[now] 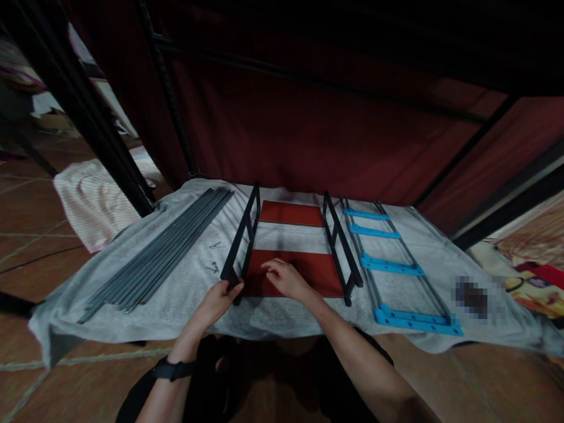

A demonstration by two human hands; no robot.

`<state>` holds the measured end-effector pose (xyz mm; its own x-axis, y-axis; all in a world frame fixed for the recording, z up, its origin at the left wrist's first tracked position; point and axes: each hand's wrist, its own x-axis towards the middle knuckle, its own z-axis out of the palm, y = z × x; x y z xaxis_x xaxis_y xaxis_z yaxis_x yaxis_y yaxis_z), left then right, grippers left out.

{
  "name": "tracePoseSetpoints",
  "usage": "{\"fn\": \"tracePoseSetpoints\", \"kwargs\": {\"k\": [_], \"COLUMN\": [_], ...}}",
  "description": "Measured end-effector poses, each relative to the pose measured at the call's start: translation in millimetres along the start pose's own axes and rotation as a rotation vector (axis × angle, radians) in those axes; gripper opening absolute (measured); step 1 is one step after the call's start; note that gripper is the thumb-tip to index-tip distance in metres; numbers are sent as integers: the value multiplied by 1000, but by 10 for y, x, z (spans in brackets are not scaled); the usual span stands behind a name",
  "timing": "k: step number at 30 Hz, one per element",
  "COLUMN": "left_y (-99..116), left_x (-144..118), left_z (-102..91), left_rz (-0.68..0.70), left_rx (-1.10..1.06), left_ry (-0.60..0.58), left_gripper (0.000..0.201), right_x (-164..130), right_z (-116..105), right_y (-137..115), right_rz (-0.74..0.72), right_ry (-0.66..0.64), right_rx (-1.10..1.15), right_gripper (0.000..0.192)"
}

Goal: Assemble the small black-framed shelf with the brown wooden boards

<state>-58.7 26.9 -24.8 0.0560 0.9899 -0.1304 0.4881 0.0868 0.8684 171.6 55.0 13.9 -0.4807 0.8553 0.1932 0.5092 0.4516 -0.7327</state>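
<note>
Fingers of the left hand (pixel 219 298) pinch the near end of the black side frame (pixel 241 241) — the right hand (pixel 285 278) rests loosely curled, holding nothing, on the red panel (pixel 304 271) lying on the grey cloth (pixel 189 294).

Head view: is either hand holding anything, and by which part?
The left hand grips the near end of the left black side frame. The right hand rests on the near red panel, holding nothing.
</note>
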Motion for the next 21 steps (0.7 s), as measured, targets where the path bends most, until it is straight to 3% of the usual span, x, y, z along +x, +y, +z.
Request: {"fn": "tracePoseSetpoints", "kwargs": {"k": [4,9,15,21], "left_y": [-50,-67,-49,-26], "left_x": [-6,-14,-54,-67], "left_z": [-2,12,15,25], "left_rz": [47,40,54,36], "left_rx": [-14,-18,57,114], "left_ry": [7,48,76,43], "left_gripper": [46,43,40,41], "right_x": [50,255,412,510], "right_z": [-341,-480,-466,-637], "right_y": [461,847,968,937], "right_rz": [195,455,498,487], "right_ry": [142,38,-83,-198], "right_rx": [-257,-573,-603,-604], "right_gripper": [31,31,35,36]}}
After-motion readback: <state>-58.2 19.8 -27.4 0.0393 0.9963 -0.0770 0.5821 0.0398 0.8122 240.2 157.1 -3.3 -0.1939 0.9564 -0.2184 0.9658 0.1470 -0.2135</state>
